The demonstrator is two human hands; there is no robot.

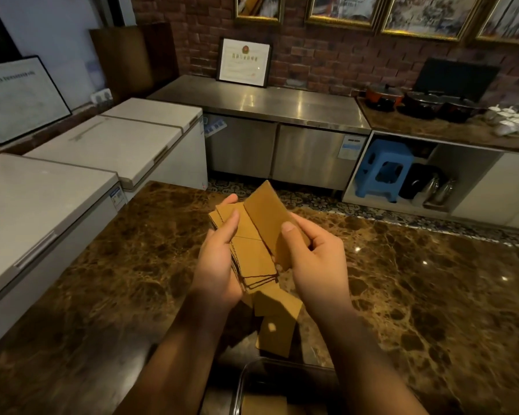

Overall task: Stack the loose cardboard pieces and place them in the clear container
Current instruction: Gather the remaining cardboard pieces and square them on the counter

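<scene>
Cardboard pieces [252, 253] sit in a fanned, uneven stack above the brown marble bench [417, 295], held up in the air between our two hands. Our left hand [219, 265] cradles the stack from the left side, its grip clamped on the pieces with the thumb lying across the top sheet and the fingertips showing past the far edge. Our right hand [318, 259] has its grip clamped on a single cardboard piece [270, 214], thumb on its near face and fingers curled behind it; this piece is tilted up and overlaps the right side of the stack. Below the hands, two loose cardboard pieces [277, 322] lie on the bench, one partly over the other. Nearer to us, at the bottom edge of the view, we see the rim of the clear container [243, 375], with a cardboard sheet [264, 404] showing inside it. White chest freezers [72, 175] stand to the left of the bench, a steel cabinet [267, 121] stands beyond it, and a blue stool [381, 169] is tucked under the counter to the right.
</scene>
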